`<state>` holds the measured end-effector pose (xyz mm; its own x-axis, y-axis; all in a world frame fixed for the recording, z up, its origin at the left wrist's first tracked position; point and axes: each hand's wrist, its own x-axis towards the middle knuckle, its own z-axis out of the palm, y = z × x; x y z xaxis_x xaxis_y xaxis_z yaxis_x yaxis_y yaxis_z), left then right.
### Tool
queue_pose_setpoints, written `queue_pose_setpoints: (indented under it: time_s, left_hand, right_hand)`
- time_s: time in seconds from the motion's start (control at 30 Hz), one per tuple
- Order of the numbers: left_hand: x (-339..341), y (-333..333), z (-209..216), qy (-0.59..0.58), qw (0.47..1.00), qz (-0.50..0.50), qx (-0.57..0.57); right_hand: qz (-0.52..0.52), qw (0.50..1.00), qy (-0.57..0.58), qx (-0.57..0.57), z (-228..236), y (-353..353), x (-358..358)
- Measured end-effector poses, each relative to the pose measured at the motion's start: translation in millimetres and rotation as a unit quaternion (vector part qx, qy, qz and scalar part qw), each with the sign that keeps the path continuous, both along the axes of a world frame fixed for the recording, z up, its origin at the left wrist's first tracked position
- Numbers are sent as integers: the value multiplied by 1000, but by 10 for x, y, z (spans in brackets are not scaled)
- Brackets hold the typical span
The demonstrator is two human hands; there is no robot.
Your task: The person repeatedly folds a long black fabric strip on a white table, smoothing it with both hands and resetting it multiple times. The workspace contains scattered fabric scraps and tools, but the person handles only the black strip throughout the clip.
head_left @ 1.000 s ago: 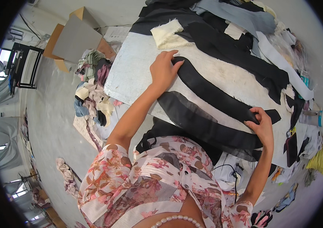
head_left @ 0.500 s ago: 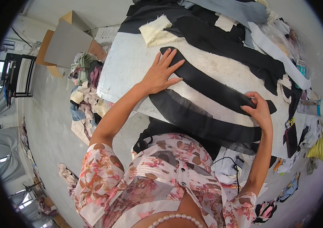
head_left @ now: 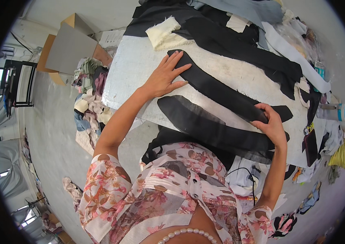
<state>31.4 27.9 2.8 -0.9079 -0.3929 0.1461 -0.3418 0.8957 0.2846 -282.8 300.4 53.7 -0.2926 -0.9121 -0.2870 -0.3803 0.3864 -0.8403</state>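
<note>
Left grip (head_left: 163, 79): fingers spread, palm down, fingertips pressed on the far left end of the black strip (head_left: 221, 93); nothing clasped. Right grip (head_left: 271, 124): thumb and fingers bent and partly parted over the same strip near its other end; whether cloth was pinched between them, could not tell.

Strip ran in a shallow curve between the two grips, on the desk (head_left: 132, 61), its tail poking out past the right grip. Near that grip it looked doubled, one layer over another.

Progress, as judged: strip laid out lengthwise and mostly flat, left end lined out under the fingertips; the right end looked less settled. Sheer black strip (head_left: 213, 128) lay on the near side of both grips, running under the right wrist, apart from the first along most of its length and apparently not joined to it. Beyond the grips, black cloth (head_left: 241, 49) lay loosely bunched, and a frayed cream scrap (head_left: 162, 34) sat just past the left grip, both untouched
</note>
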Motion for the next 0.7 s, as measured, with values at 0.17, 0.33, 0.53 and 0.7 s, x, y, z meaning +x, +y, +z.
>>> queue_pose_setpoints:
  time_s: [0.17,0.33,0.53,0.7]
  left_hand:
    - [39,-52,9,-2,1000,-15,13]
    - [42,-59,67,2,1000,-20,-2]
    - [-239,323,215,-6,993,-118,4]
    - [-264,360,130,-53,986,-156,-1]
  right_hand:
    - [-43,997,-55,-32,-106,27,-1]
    - [-17,998,60,-21,-108,-72,-7]
    - [-11,993,113,-21,-179,-94,-47]
    - [-2,989,147,-31,-123,-80,-118]
